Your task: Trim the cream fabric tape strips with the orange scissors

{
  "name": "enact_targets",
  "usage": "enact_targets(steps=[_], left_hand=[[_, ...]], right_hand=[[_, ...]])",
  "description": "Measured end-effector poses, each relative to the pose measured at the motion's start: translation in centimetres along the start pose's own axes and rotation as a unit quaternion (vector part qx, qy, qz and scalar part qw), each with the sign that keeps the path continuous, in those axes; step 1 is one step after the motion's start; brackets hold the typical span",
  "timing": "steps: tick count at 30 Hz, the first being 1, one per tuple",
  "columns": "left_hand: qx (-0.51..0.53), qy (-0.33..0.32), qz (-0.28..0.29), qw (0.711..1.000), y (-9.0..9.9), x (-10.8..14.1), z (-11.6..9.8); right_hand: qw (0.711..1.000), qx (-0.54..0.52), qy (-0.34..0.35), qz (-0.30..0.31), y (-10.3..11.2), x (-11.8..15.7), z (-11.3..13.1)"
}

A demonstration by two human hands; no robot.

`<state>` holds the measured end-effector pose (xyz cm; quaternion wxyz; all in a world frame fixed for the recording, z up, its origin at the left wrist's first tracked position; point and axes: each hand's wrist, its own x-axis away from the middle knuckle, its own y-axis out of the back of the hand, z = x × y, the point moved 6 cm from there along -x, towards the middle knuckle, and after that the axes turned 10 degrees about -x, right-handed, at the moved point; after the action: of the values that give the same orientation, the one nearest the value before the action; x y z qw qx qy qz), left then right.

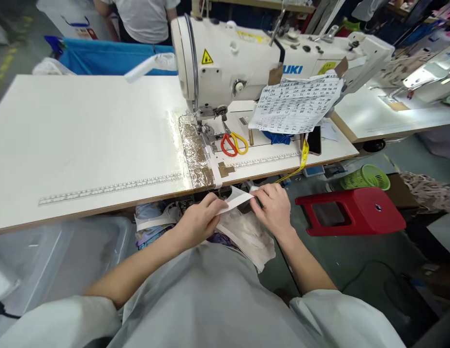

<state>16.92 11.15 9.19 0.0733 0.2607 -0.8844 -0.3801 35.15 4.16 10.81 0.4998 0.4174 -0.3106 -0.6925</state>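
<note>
A white fabric strip (235,202) is stretched between my two hands just below the table's front edge. My left hand (201,220) pinches its left end, fingers closed. My right hand (274,208) grips the other end between thumb and fingers. Pale cloth (247,232) hangs beneath the hands over my lap. Another white band (214,166) runs from the sewing machine's (228,67) needle area down over the table edge. Scissors with red and yellow handles (234,144) lie on the machine bed, right of the needle.
The white table (101,130) has rulers along its front. A handwritten sheet (297,104) hangs on the machine, near a phone (314,140) and yellow tape measure (304,154). A red stool (370,210) and green basket (366,178) stand right; plastic bins (65,251) sit left. A person (145,19) is behind.
</note>
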Motion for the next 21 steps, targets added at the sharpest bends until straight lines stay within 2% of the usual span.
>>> enact_targets(steps=[2,3,4,5,6,7,8,9,10,12,13,15,17,19,21], left_hand=[[-0.013,-0.033,0.034,0.999,1.4,0.6,0.1],[-0.002,-0.038,0.043,0.998,2.3,0.9,0.3],[0.007,-0.036,0.047,0.998,3.2,1.2,0.5],[0.009,-0.029,0.045,0.999,4.3,1.5,0.8],[0.003,-0.015,0.046,0.999,5.3,1.8,1.1],[-0.004,0.003,0.053,0.999,6.2,2.2,1.6],[-0.005,0.023,0.071,0.997,7.0,2.6,2.2],[0.011,0.040,0.100,0.994,7.6,3.1,2.8],[0.045,0.054,0.136,0.988,8.0,3.7,3.4],[0.144,0.067,0.202,0.966,8.9,5.2,4.3],[0.191,0.069,0.215,0.955,9.6,5.9,4.8],[0.237,0.087,0.206,0.945,11.2,7.2,6.1],[0.211,0.129,0.173,0.954,12.9,8.4,7.8],[0.122,0.178,0.114,0.970,14.7,9.5,9.5],[-0.014,0.234,-0.016,0.972,17.3,10.5,11.2]], right_hand=[[0.998,-0.045,-0.010,0.042,0.4,-0.8,0.5],[0.990,-0.111,-0.028,0.084,0.5,-1.0,0.7],[0.969,-0.193,-0.057,0.145,0.3,-1.1,0.9],[0.932,-0.276,-0.096,0.216,-0.1,-1.0,1.1],[0.882,-0.346,-0.136,0.290,-0.4,-0.7,1.4],[0.832,-0.393,-0.169,0.353,-0.7,-0.3,1.7],[0.795,-0.417,-0.187,0.398,-0.6,-0.1,2.0],[0.776,-0.425,-0.189,0.425,-0.5,-0.1,2.1],[0.774,-0.421,-0.177,0.438,-0.1,-0.4,2.1],[0.795,-0.391,-0.137,0.444,0.7,-1.4,1.6],[0.808,-0.373,-0.122,0.441,1.2,-2.0,1.1],[0.828,-0.337,-0.113,0.433,2.0,-3.3,-0.1],[0.858,-0.303,-0.108,0.400,2.9,-5.0,-1.4],[0.910,-0.256,-0.084,0.316,4.0,-7.2,-2.6],[0.962,-0.187,-0.045,0.192,5.2,-9.5,-3.4]])
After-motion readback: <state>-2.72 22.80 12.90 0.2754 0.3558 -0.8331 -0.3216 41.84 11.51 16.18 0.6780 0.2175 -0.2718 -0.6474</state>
